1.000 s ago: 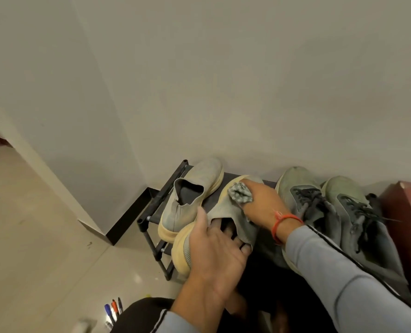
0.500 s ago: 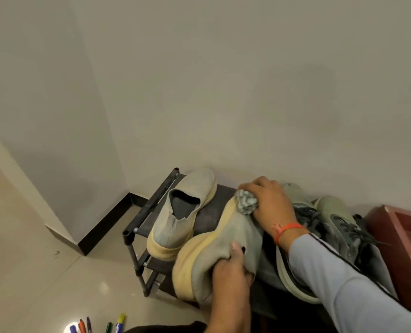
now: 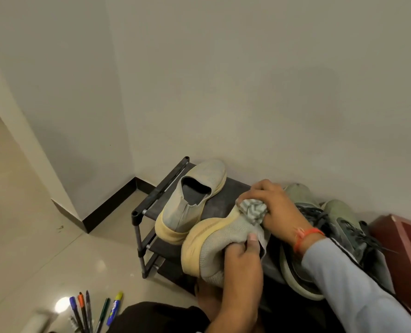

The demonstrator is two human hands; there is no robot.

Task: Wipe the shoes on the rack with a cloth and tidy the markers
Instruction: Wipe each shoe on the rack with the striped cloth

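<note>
Gripping the grey knit slip-on shoe with a yellow sole (image 3: 220, 239) tilted above the black metal rack (image 3: 149, 207), the left hand (image 3: 241, 261) steadies it so the right hand (image 3: 275, 205) can rub with the clutched, bunched grey-striped cloth (image 3: 253, 209).

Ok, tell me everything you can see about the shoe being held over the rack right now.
The held shoe is a grey knit slip-on with a thick pale yellow sole, tipped on its side, sole facing left. The left hand grips its collar; the right hand presses a bunched striped cloth against its toe end. It overlaps its twin on the black rack.
</note>
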